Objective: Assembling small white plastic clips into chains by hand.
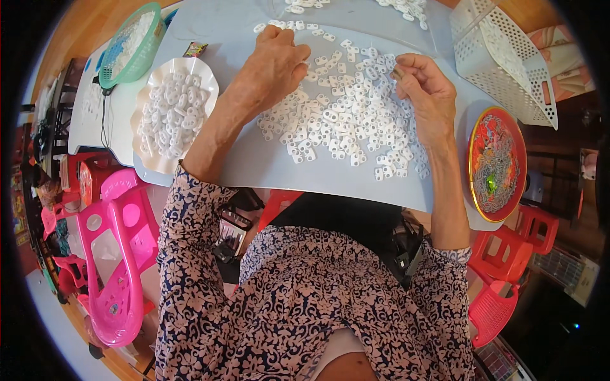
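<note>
Small white plastic pieces (343,120), each with two dark round spots, lie in a wide loose heap on the pale grey table (241,168). My left hand (273,66) is over the heap's far left side, fingers curled down; what its fingertips hold, if anything, is hidden. Just beyond it, a short row of white pieces (291,25) runs sideways. At the heap's right edge my right hand (429,89) pinches thumb against forefinger. Something small and dark shows at those fingertips, too small to name.
White oval pieces fill a wavy-rimmed bowl (206,71) at left. A teal basket (109,77) stands farther left. To the right are a white perforated basket (502,86) and a red tray (472,162) of metal chains. A pink plastic seat (121,298) and red stools (502,254) flank me.
</note>
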The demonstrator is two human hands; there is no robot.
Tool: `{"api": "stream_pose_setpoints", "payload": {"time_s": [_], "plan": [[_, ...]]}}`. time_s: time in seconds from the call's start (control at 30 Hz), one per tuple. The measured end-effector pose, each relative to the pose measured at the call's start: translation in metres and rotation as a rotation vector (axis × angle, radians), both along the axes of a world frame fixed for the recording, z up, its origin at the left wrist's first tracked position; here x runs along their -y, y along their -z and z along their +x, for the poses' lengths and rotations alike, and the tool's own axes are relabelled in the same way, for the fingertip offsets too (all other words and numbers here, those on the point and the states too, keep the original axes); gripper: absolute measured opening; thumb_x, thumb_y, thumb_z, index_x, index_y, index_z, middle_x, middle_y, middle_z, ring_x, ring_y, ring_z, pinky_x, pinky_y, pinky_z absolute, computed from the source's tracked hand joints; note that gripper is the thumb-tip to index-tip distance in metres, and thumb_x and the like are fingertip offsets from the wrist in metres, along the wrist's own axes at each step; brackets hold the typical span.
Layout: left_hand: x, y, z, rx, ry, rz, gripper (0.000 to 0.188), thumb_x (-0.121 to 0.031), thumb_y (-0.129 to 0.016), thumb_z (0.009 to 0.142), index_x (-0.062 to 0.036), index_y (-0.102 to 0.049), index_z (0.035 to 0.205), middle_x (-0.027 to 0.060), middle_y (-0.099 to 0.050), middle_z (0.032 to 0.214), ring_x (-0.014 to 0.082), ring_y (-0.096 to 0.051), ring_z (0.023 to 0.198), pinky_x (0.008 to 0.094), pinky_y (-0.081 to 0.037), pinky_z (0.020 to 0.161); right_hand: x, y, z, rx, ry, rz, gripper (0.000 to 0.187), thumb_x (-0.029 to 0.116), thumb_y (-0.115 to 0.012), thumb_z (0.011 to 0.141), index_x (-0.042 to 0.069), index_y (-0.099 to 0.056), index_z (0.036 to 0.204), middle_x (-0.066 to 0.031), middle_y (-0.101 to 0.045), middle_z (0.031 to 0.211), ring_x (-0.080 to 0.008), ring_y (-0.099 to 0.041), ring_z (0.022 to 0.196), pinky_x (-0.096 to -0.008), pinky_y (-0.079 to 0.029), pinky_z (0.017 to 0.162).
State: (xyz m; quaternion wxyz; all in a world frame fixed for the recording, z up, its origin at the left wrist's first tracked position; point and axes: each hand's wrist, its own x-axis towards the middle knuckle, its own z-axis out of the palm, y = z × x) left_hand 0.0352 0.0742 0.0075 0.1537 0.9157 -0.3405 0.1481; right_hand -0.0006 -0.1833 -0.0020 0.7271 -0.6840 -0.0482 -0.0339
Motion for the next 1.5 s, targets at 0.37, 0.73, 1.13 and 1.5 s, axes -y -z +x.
{"api": "stream_pose_setpoints", "payload": {"time_s": [0.37,0.73,1.13,1.5], "plan": [[0.008,0.004,-0.005,0.002,0.039,-0.004,0.011,0.0,-0.06,0.075,0.0002,-0.053,0.083,0.015,-0.051,0.084,0.0323,-0.047,0.095,0.0381,-0.042,0.084,-0.001,0.003,0.002,0.014,-0.034,0.026,0.019,0.001,-0.061,0.084,0.001,-0.064,0.102,-0.0012,-0.064,0.086,-0.0036,-0.053,0.07,-0.0181,-0.043,0.061],[0.039,-0.006,-0.025,-0.384,0.059,-0.479,0.012,0.0,-0.056,0.078,-0.0016,-0.057,0.09,0.0135,-0.058,0.081,0.0284,-0.056,0.081,0.0358,-0.046,0.067,-0.011,-0.007,-0.005,0.037,-0.077,-0.028,0.019,0.001,-0.063,0.082,0.0,-0.065,0.101,-0.0004,-0.064,0.082,-0.0038,-0.054,0.07,-0.0178,-0.045,0.064],[0.063,-0.004,-0.034,-0.545,-0.001,-0.702,0.011,-0.007,-0.058,0.08,-0.0002,-0.06,0.088,0.0095,-0.06,0.075,0.0188,-0.056,0.075,0.0312,-0.045,0.067,-0.012,0.001,-0.007,0.006,-0.131,-0.11,0.015,0.003,-0.063,0.08,-0.001,-0.069,0.093,0.0016,-0.063,0.072,-0.0025,-0.052,0.063,-0.0181,-0.043,0.057],[0.065,-0.007,-0.034,-0.94,0.015,-0.93,0.015,-0.013,-0.055,0.088,0.0003,-0.062,0.087,0.0022,-0.063,0.073,0.0072,-0.054,0.071,0.0228,-0.043,0.068,-0.006,-0.001,-0.005,0.011,-0.173,0.013,0.014,0.001,-0.062,0.083,0.0,-0.067,0.097,-0.0002,-0.064,0.079,-0.0038,-0.053,0.066,-0.0187,-0.044,0.061]]}}
